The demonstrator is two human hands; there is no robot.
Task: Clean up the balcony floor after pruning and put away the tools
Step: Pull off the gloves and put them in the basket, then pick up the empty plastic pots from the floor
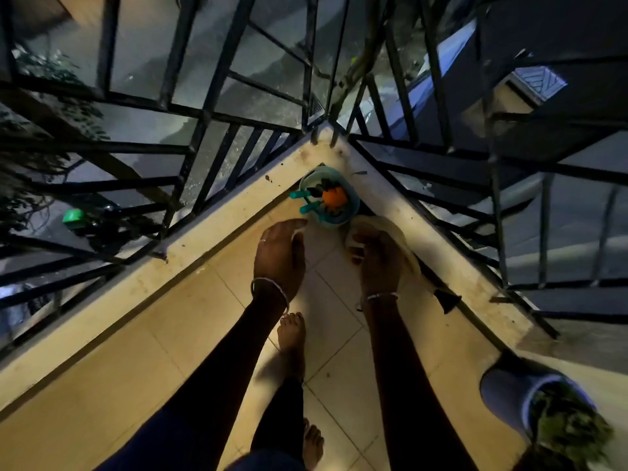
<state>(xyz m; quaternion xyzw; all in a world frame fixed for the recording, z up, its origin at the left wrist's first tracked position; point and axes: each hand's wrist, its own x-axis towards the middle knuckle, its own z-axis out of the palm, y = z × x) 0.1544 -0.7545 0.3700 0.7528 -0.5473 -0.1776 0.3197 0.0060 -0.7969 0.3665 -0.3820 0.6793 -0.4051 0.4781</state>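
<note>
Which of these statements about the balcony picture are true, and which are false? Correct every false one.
1. A teal tub stands in the corner of the balcony floor. True.
2. The tub is empty. False: it holds tools with teal handles and an orange thing.
3. The right hand grips a pale cloth. True.
4. The person wears shoes. False: each foot is bare.
</note>
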